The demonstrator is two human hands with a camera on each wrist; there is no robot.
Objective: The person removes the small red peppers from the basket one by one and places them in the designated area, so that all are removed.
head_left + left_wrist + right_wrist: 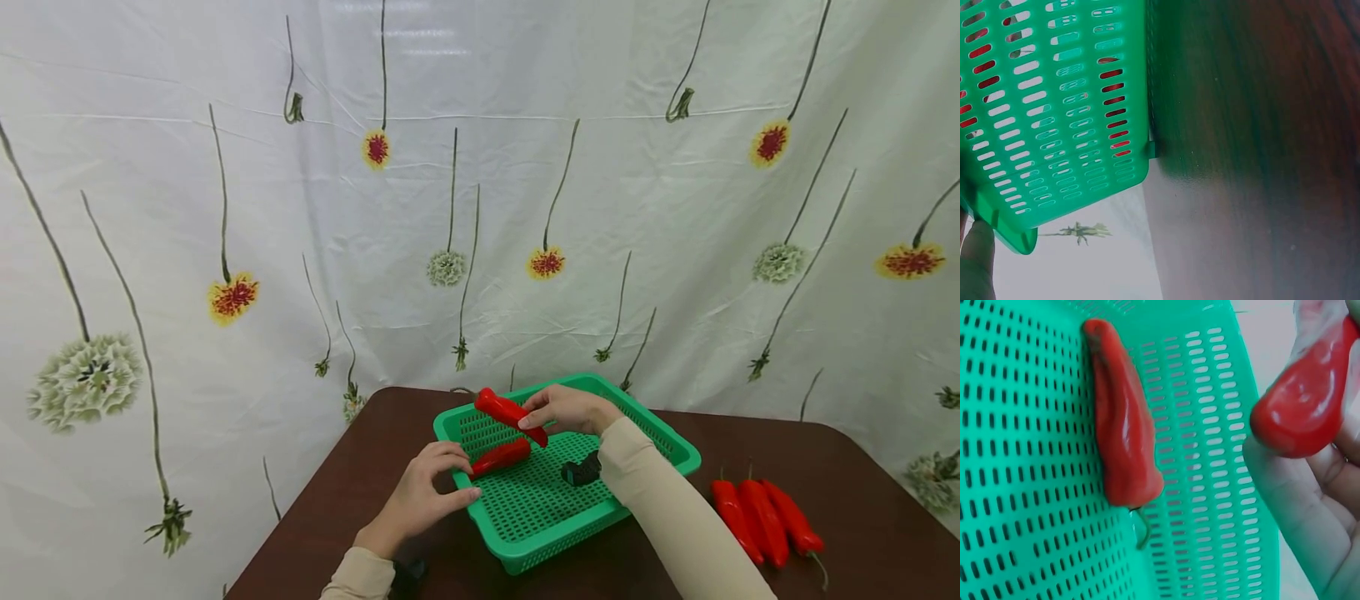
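My right hand pinches a red chili pepper between thumb and fingers, above the left part of a green plastic basket. In the right wrist view the held pepper shows its rounded, glossy end close to the camera. A second red pepper lies inside the basket along the left wall, its green stem showing. My left hand grips the basket's left rim, fingers bent over the edge. From the left wrist, the slotted basket wall fills the upper left, with red showing through.
Three red peppers with stems lie side by side on the dark brown table, right of the basket. A white curtain printed with flowers hangs behind the table. A black wrist camera sits under my right wrist, over the basket.
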